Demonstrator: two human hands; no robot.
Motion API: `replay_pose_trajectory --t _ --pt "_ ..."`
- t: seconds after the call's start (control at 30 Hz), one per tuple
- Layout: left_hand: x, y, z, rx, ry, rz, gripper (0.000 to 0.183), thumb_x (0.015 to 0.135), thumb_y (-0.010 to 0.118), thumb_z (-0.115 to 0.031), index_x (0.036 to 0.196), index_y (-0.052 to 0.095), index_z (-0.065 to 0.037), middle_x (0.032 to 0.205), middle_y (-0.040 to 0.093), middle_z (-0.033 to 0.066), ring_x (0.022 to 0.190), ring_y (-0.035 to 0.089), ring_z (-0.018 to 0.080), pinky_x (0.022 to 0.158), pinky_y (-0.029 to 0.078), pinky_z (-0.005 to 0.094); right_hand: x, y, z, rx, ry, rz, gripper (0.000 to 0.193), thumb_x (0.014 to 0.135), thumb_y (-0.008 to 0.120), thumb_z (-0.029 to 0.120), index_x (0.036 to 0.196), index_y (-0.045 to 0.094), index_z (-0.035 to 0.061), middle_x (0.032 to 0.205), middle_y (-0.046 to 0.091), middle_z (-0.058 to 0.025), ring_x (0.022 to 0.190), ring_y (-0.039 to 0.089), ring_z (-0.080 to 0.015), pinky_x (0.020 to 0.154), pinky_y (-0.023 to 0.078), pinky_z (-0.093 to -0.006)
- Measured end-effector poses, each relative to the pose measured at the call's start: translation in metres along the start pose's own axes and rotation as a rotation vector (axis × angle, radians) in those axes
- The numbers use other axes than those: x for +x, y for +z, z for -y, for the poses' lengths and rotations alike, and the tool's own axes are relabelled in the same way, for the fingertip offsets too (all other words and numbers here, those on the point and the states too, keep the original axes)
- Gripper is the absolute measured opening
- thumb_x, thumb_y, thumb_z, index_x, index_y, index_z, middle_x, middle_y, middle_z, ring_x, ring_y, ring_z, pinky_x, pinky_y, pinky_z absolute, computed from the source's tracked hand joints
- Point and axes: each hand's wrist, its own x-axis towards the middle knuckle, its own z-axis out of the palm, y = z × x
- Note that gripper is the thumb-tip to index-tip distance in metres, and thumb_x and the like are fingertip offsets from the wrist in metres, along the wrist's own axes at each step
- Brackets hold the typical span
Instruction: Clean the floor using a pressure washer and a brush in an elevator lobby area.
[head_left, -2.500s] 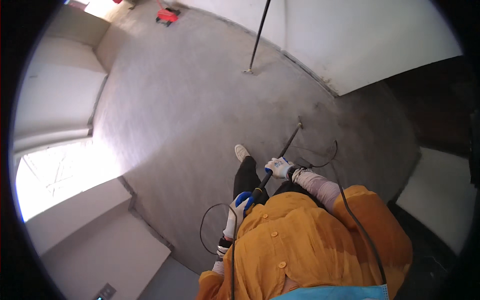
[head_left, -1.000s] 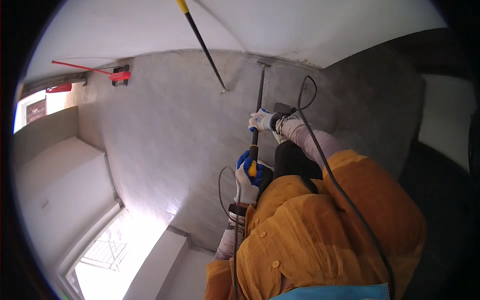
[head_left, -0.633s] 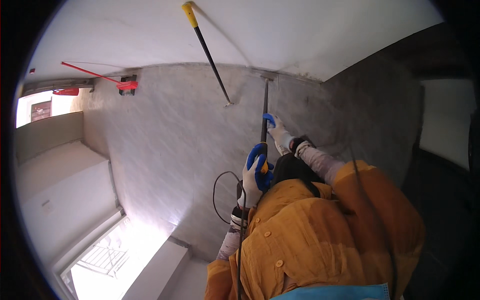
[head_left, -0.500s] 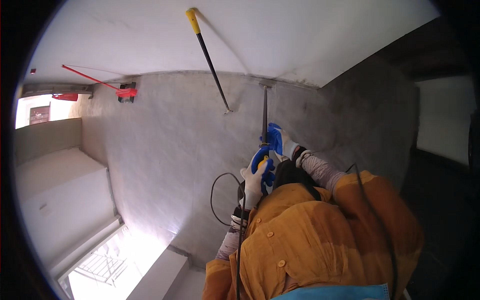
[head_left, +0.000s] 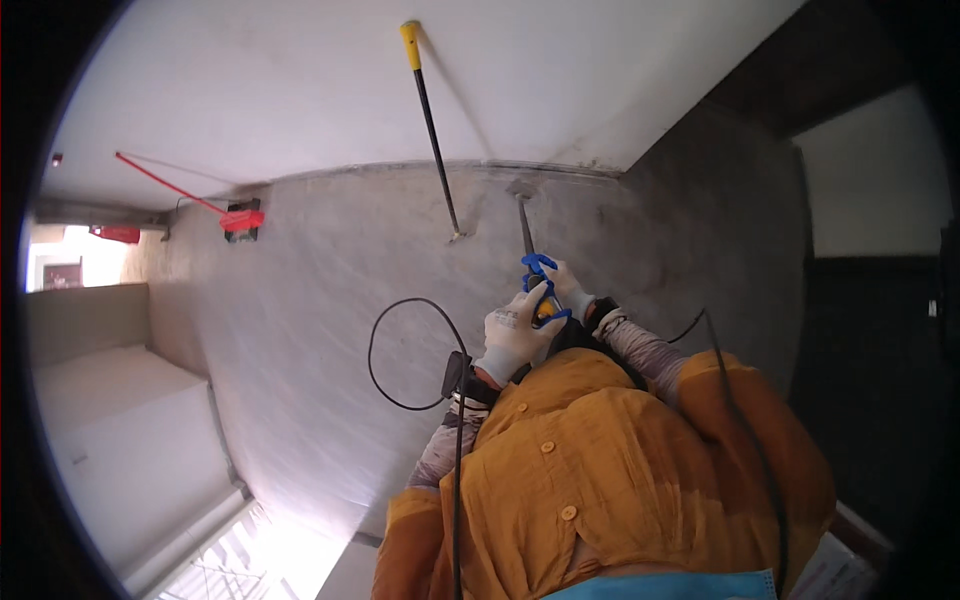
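Observation:
Both my hands, in white gloves with blue palms, are closed around a long-handled tool (head_left: 527,228) with a dark shaft. My left hand (head_left: 515,328) grips it at the yellow end close to my body. Farther along the shaft, my right hand (head_left: 566,286) has its fingers wrapped round it. The tool slants away from me, its far end down on the grey floor (head_left: 320,260) beside a small dark patch (head_left: 520,187) close to the wall's foot. The exact shape of its head is too small to tell.
A similar black pole (head_left: 432,135) with a yellow grip leans on the white wall (head_left: 270,90). Farther left stand a red broom (head_left: 242,218) and a dark dustpan (head_left: 240,236). Black cables (head_left: 372,350) hang beside my arms. A bright railed opening (head_left: 225,570) lies at lower left.
The tool's far end has drawn back a little from the wall, and a dark patch shows there. My left hand has turned so its back shows. The view has shifted slightly.

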Motion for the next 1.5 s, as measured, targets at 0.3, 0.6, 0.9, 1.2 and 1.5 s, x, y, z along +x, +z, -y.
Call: replay_pose_trajectory --t 0.3,0.6,0.9,1.2,1.5 --pt "0.032 -0.008 -0.008 0.248 0.432 -0.087 0.036 0.067 0.067 -0.03 0.097 0.06 -0.011 0.093 0.053 0.0086 0.091 0.051 0.0298 0.076 0.043 0.0427 -0.019 -0.01 0.018 -0.087 -0.122 0.036 0.027 0.089 0.046 0.021 0.107 0.058 0.0051 0.095 0.061 -0.0025 0.086 0.057 -0.0123 0.076 0.047 -0.0268" --pt "0.083 0.017 -0.005 0.049 0.508 -0.184 0.022 0.065 0.065 -0.017 0.083 0.059 -0.005 0.089 0.057 0.0123 0.085 0.054 0.0333 0.076 0.043 0.043 0.031 -0.039 0.053 -0.47 -0.247 0.154 0.024 0.075 0.061 0.014 0.099 0.058 0.0107 0.1 0.059 -0.0119 0.095 0.056 -0.0224 0.084 0.044 -0.035" --pt "0.099 0.019 -0.012 -0.458 0.136 -0.239 0.01 0.068 0.059 -0.001 0.077 0.059 0.004 0.083 0.058 0.0149 0.079 0.057 0.0267 0.072 0.044 0.0322 0.064 -0.025 0.113 -1.704 -0.541 0.329 0.02 0.072 0.058 0.027 0.088 0.062 0.0165 0.102 0.053 -0.0118 0.098 0.052 -0.0284 0.072 0.045 -0.0428" --pt "0.132 -0.003 -0.015 -0.345 0.304 -0.027 0.009 0.065 0.062 -0.002 0.066 0.055 0.002 0.07 0.055 0.015 0.069 0.054 0.0323 0.067 0.045 0.0347 0.119 -0.048 0.061 -0.98 -0.809 0.468 0.023 0.062 0.065 0.028 0.073 0.055 0.0097 0.078 0.058 -0.0116 0.078 0.056 -0.0322 0.071 0.045 -0.0372" --pt "0.128 -0.021 -0.009 -0.436 0.388 0.071 0.009 0.07 0.061 -0.004 0.066 0.054 0.001 0.065 0.051 0.0134 0.063 0.051 0.0289 0.06 0.041 0.0355 0.119 -0.027 0.026 -0.817 -0.873 0.204 0.018 0.071 0.057 0.011 0.088 0.062 0.0101 0.082 0.06 -0.0105 0.075 0.055 -0.0286 0.068 0.046 -0.0368"
